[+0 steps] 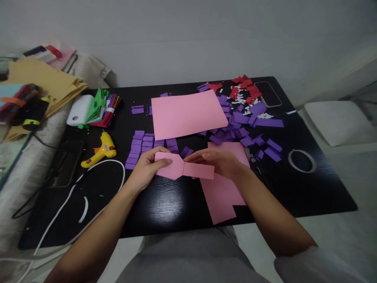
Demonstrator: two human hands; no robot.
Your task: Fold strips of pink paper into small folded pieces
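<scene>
A pink paper cutout (167,167), with a wide piece with clipped corners and a narrow strip (198,170) on its right, is raised above the table's front half. My left hand (144,171) pinches the wide piece, thumb on top and fingers underneath. At the narrow joint, my right hand (226,163) holds the cutout from behind; the strip hides some of its fingers. Below my right hand lies a larger pink sheet (218,196) with a notched lower edge. Farther back, another pink sheet (188,114) rests over purple folded paper pieces (137,147).
A yellow glue gun (101,151) with a white cable (61,208) lies left. Red paper pieces (246,88), white scraps and purple pieces (241,122) are heaped at the back right. A tape ring (302,161) lies right. Coloured paper bundles (103,108) stand back left.
</scene>
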